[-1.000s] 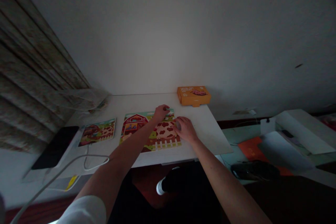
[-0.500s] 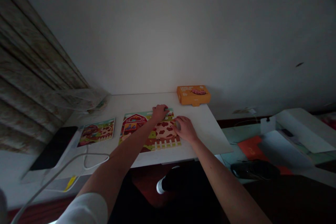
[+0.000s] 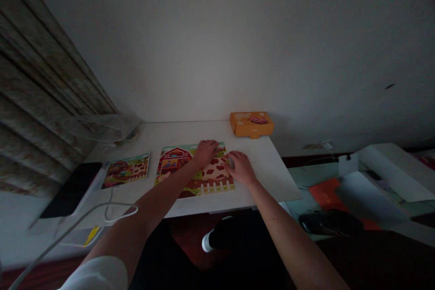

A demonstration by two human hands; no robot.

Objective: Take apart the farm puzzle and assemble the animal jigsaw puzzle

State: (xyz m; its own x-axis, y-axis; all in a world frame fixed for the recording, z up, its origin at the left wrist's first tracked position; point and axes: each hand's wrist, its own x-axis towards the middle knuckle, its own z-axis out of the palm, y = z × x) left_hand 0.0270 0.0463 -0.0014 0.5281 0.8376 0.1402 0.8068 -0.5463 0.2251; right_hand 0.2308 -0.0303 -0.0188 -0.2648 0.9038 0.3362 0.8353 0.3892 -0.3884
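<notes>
A farm jigsaw puzzle [image 3: 214, 172] with a red barn, a spotted cow and a white fence lies flat on the white table. My left hand [image 3: 206, 152] rests on its upper part, fingers lying over the picture and pointing right, with nothing visible in them; it covers a piece of the scene there. At the puzzle's right edge, my right hand [image 3: 240, 166] touches the border with curved fingers, thumb and forefinger apart. A smaller card with the same farm picture [image 3: 125, 170] lies to the left of the puzzle.
An orange puzzle box [image 3: 253, 125] stands at the table's back right, near the wall. On the left are a dark tablet-like device [image 3: 71, 190], a white cable [image 3: 91, 208] and a clear plastic bag [image 3: 102, 128]. A white open box [image 3: 397, 170] sits lower right.
My left hand has come slightly down and flattened onto the puzzle; its fingers were bent at the upper edge before. My right hand stays about where it was.
</notes>
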